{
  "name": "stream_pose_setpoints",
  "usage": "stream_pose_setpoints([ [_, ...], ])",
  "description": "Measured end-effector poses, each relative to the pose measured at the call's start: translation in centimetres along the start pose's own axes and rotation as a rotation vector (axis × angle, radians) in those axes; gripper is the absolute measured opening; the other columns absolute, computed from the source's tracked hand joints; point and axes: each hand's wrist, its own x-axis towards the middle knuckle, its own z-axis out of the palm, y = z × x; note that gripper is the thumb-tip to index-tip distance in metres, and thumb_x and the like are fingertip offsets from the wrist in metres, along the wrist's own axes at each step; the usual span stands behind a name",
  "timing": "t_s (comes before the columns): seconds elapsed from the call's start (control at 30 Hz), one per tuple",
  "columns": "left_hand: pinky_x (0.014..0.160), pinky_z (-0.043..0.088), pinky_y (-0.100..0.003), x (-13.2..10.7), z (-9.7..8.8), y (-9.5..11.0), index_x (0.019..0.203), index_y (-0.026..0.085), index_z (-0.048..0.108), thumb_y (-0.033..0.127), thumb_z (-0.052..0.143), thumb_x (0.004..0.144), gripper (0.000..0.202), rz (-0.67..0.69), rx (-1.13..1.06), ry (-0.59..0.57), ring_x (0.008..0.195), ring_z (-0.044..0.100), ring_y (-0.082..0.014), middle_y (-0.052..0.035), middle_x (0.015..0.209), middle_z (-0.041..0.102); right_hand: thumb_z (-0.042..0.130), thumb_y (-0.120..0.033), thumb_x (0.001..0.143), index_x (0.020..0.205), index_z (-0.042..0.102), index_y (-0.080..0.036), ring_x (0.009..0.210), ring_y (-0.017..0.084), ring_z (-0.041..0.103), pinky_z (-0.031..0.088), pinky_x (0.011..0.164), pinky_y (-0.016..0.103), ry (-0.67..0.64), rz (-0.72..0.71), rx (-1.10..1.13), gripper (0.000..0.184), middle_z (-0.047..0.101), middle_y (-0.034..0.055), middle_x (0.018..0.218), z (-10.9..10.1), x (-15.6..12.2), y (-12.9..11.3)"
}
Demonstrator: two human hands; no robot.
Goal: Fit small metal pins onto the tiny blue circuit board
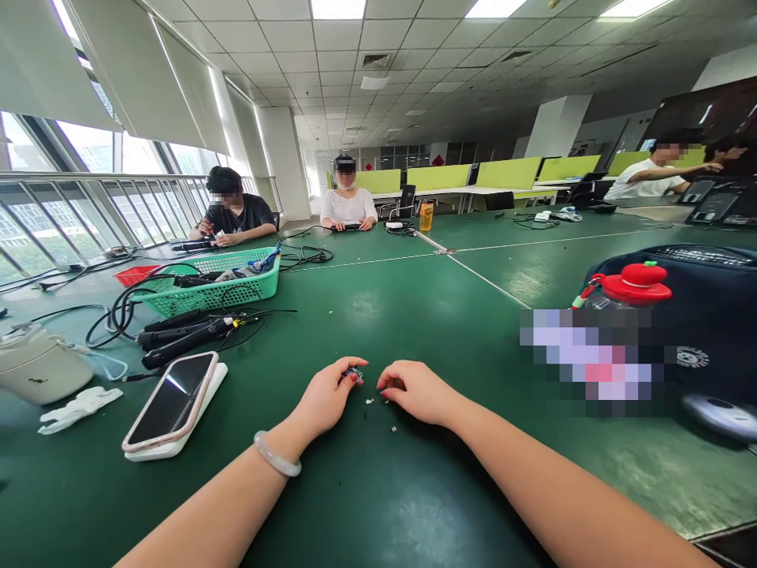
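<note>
My left hand, a pale bangle on its wrist, is closed on a small grey-blue object. That object is too small for me to name. My right hand rests at the tabletop just across a narrow gap, its fingers curled and the thumb close to the index finger. A tiny whitish piece lies by its fingertips; what the fingers hold, if anything, is hidden. Between the hands sits another small white piece, and a tiny pinkish one lies nearer to me.
Left on the green table are a phone on a white box, crumpled tissue, black tools with cables and a green basket. A red-lidded bottle and dark bag stand right. People sit farther off.
</note>
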Motion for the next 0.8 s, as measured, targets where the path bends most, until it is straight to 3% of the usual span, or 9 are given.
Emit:
stream_pose_setpoints([
  [0.13,0.087,0.044,-0.032,0.0,-0.1,0.1,0.108,0.024,0.064,0.025,0.046,0.083,0.031,0.017,0.046,-0.008,0.092,0.063,-0.0197,-0.0028,0.097,0.070,0.065,-0.015,0.072,0.085,0.068,-0.020,0.073,0.012,0.055,0.043,0.068,0.024,-0.015,-0.020,-0.021,0.014,0.059,0.0008,0.081,0.0,0.0,0.4],
  [0.27,0.089,0.043,-0.033,0.0,-0.1,0.3,0.108,0.025,0.066,0.025,0.050,0.080,0.032,0.030,0.100,0.002,0.094,0.062,-0.0218,-0.0028,0.105,0.069,0.065,-0.021,0.075,0.088,0.068,-0.021,0.080,0.014,0.056,0.043,0.074,0.026,-0.011,-0.112,-0.126,0.013,0.059,0.0018,0.083,1.0,0.0,-0.1],
  [0.47,0.088,0.043,-0.034,0.0,-0.3,0.2,0.103,0.024,0.069,0.025,0.059,0.075,0.030,0.013,0.135,0.001,0.097,0.060,-0.0247,-0.0046,0.104,0.069,0.058,-0.019,0.081,0.074,0.065,-0.019,0.079,0.015,0.055,0.041,0.072,0.027,0.028,-0.155,-0.210,0.010,0.059,0.0023,0.079,1.7,0.2,-0.7],
  [0.8,0.085,0.044,-0.031,-0.3,0.0,0.6,0.100,0.026,0.070,0.030,0.065,0.070,0.030,0.028,0.061,-0.087,0.094,0.060,-0.0217,-0.0023,0.100,0.068,0.056,-0.015,0.079,0.074,0.065,-0.020,0.067,0.011,0.050,0.039,0.064,0.024,0.224,-0.067,0.067,0.011,0.056,-0.0006,0.075,0.8,0.0,-0.8],
])
